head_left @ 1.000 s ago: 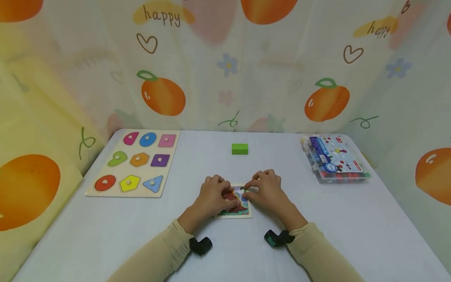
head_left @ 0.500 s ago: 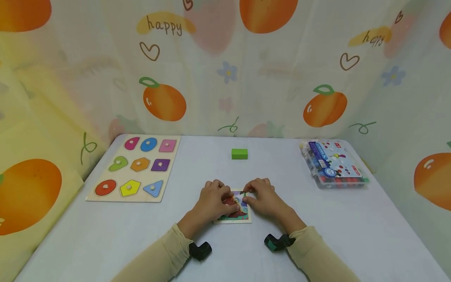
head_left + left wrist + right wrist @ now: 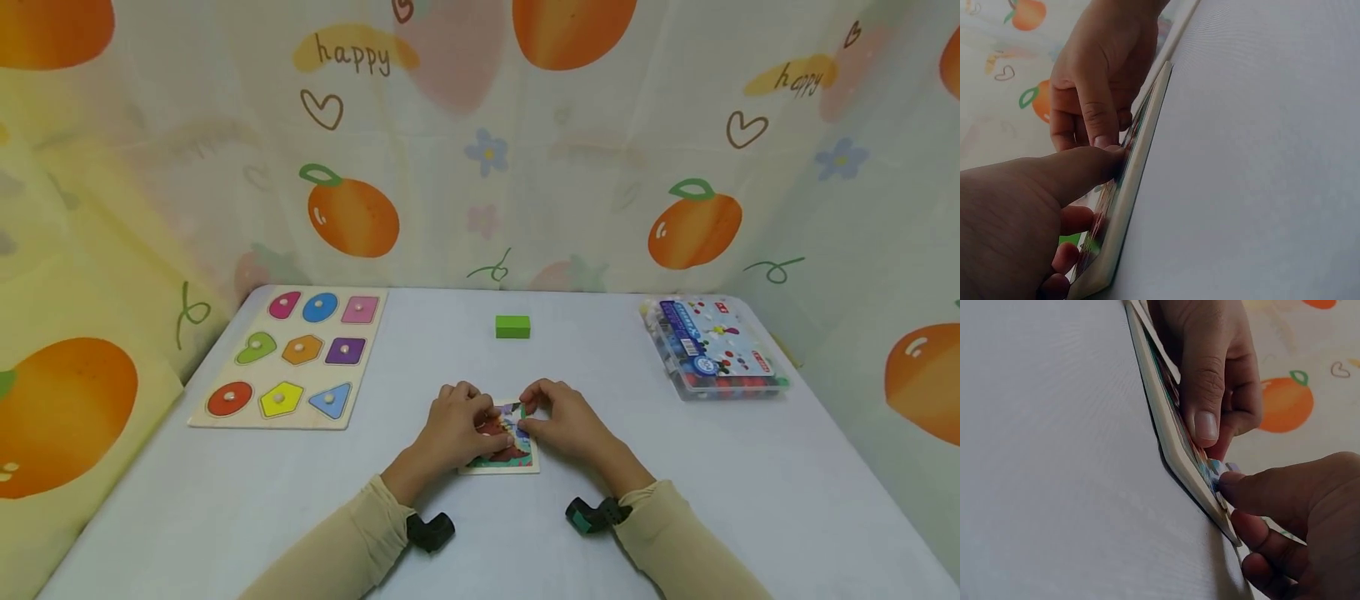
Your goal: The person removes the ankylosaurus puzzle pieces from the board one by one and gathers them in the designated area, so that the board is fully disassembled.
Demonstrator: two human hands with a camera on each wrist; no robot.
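Observation:
A small square jigsaw puzzle [image 3: 517, 457] with a pale wooden rim and a brown, green and purple picture lies on the table before me. My left hand [image 3: 448, 427] holds it from the left, the thumb across the picture and the curled fingers towards the far left edge. At the upper right corner, my right hand [image 3: 568, 425] pinches a small puzzle piece [image 3: 1215, 467], which stands slightly raised in the right wrist view. The puzzle's rim [image 3: 1141, 162] shows along its near side in the left wrist view. Fingers hide part of the picture.
A knob puzzle board [image 3: 300, 373] with coloured shapes lies at the left. Beyond the hands sits a green block [image 3: 513, 327]. A clear plastic case [image 3: 712, 348] with a printed label stands at the back right, and a fruit-print curtain [image 3: 570, 192] hangs behind the table.
The head view has tilted slightly, shifting the scene down. My right fingers have drawn in a little at the puzzle's upper right corner; the left hand stays on the puzzle.

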